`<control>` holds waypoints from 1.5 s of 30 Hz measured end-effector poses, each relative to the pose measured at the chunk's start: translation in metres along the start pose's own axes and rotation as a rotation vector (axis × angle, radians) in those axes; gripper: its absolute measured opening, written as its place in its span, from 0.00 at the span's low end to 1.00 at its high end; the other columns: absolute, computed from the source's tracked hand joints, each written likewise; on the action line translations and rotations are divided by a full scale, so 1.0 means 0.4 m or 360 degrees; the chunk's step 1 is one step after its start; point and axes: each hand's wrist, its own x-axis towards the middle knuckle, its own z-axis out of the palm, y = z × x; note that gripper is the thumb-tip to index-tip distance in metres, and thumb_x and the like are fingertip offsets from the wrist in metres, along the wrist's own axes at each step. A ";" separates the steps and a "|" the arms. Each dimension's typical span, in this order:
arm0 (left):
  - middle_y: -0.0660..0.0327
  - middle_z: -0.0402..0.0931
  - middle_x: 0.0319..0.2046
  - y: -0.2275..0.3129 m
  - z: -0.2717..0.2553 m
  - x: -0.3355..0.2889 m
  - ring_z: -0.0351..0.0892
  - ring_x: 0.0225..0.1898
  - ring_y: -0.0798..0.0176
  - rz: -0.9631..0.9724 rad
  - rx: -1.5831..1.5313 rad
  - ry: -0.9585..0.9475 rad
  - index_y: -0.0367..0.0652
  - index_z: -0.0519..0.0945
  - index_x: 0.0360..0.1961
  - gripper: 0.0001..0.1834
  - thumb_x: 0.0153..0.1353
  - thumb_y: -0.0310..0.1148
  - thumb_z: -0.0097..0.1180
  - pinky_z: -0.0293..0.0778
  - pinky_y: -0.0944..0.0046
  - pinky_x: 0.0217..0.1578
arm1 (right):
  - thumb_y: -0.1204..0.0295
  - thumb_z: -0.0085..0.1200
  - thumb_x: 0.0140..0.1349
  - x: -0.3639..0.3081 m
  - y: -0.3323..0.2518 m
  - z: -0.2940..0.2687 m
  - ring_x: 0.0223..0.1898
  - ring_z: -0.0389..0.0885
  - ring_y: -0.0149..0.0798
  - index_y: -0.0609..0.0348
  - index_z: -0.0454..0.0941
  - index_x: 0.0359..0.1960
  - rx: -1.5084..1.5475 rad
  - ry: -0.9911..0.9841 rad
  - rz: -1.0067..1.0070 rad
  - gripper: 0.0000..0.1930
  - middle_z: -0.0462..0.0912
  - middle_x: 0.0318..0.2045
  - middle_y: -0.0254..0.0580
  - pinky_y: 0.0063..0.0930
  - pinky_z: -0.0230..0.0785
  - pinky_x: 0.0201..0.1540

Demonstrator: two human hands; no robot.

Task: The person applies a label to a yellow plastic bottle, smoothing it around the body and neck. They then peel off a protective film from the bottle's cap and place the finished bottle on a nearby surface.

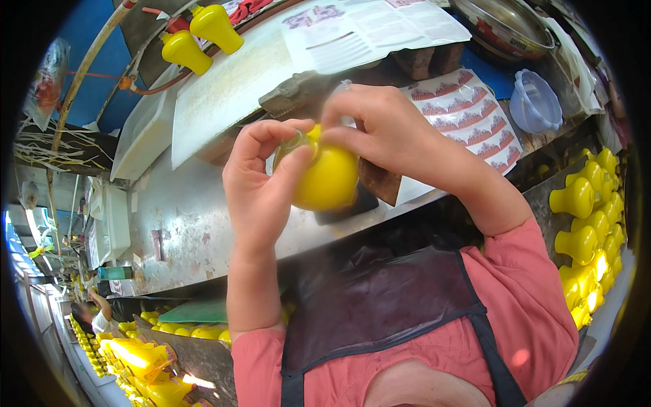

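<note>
A glossy yellow bottle (327,178), round-bodied, is held tilted over the metal worktop. My left hand (261,180) is closed around its neck end, thumb and fingers pressing near a shiny greenish-clear ring or film (293,141). From the right, my right hand (380,129) bends over the same end, fingertips pinched together at the yellow surface. Whatever lies between those fingertips is hidden. A small whitish scrap (344,85) shows just beyond the right knuckles. Under the bottle sits a dark block (347,211) on the worktop's near edge.
Right of my hands lies a sheet of printed red decals (468,115), with a pale blue bowl (536,102) and a metal basin (505,27) beyond. Two yellow bottles (217,28) stand back left. Many yellow bottles (590,230) fill the right side; others (142,359) lie lower left. A person (95,315) works far left.
</note>
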 end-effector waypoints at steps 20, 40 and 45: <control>0.54 0.84 0.46 0.011 -0.038 0.026 0.80 0.50 0.65 0.0148 0.0349 -0.0084 0.36 0.79 0.39 0.10 0.58 0.19 0.67 0.74 0.65 0.55 | 0.70 0.64 0.61 -0.007 0.005 0.009 0.31 0.81 0.41 0.57 0.89 0.41 0.0006 0.0039 0.0048 0.09 0.84 0.30 0.45 0.33 0.73 0.36; 0.64 0.80 0.48 -0.047 -0.072 0.037 0.75 0.48 0.70 0.0094 0.0266 -0.0066 0.37 0.82 0.55 0.22 0.57 0.17 0.64 0.70 0.68 0.55 | 0.68 0.67 0.57 0.086 0.037 0.020 0.35 0.86 0.34 0.65 0.89 0.40 0.0342 -0.0345 0.0340 0.13 0.88 0.32 0.46 0.27 0.77 0.42; 0.67 0.81 0.43 -0.039 -0.053 0.036 0.75 0.44 0.71 0.0091 0.0369 0.0036 0.37 0.81 0.51 0.19 0.57 0.19 0.65 0.72 0.68 0.52 | 0.66 0.66 0.59 0.072 0.045 0.035 0.34 0.87 0.37 0.63 0.89 0.40 0.0342 -0.0250 0.0305 0.13 0.88 0.32 0.49 0.29 0.77 0.41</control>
